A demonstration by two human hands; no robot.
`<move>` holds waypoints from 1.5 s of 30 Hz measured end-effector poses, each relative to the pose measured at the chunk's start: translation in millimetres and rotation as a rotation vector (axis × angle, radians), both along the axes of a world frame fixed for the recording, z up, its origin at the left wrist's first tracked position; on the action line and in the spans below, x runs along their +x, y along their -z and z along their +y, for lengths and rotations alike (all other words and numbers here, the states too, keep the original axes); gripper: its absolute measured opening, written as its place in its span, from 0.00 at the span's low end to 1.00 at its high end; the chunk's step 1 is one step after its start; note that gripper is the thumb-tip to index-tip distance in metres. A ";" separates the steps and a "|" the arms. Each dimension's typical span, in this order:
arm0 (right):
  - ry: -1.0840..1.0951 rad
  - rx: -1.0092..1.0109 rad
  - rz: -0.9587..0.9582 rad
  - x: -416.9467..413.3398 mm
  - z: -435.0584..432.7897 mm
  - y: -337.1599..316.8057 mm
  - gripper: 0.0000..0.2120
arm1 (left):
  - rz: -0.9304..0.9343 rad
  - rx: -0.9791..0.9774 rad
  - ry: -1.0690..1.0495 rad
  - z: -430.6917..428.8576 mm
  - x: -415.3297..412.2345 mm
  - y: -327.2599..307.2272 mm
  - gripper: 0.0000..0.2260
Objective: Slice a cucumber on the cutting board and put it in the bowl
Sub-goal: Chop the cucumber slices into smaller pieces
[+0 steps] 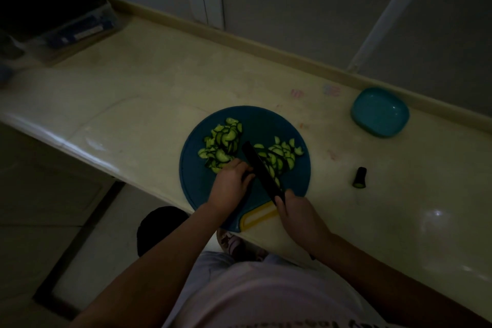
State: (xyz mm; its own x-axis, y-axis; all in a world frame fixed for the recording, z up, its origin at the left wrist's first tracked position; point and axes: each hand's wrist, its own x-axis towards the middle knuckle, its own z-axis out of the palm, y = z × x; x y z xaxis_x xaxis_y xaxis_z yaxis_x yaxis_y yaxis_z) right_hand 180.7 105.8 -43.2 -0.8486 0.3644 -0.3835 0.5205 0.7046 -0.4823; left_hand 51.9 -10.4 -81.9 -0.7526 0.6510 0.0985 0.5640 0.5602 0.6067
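On the pale tabletop [159,82] lies the round blue cutting board [262,121]; on its left side is a heap of thin half-moon cucumber slices [222,145], dark-skinned and pale green inside; your left hand [230,184] sits at that heap's near edge, fingers curled toward the blade, and the dim light hides whether they pinch a piece; the dark knife [259,168] runs slantwise across the board; just right of it lies a second heap of slices [281,154]; your right hand [298,217] wraps its fingers round the handle, hiding it; further right a cucumber stub [360,178] rests on the tabletop; the teal bowl [379,112] sits apart, near the wall.
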 end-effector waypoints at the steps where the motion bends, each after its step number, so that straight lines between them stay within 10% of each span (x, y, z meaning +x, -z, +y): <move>1: 0.001 0.013 0.000 -0.2 -1.4 2.5 0.11 | 0.001 -0.001 -0.001 0.0 0.4 0.1 0.03; 45: 0.037 0.063 0.037 6.0 0.2 11.2 0.15 | 0.039 -0.050 -0.027 -6.2 6.4 -1.7 0.07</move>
State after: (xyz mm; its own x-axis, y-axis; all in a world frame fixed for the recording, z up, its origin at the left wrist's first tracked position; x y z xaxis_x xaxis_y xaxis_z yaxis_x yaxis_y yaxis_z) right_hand 186.6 106.1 -54.4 -0.8474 0.4179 -0.3275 0.5292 0.7146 -0.4575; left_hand 58.3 -16.6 -80.2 -0.7664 0.6352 0.0962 0.5707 0.6045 0.5558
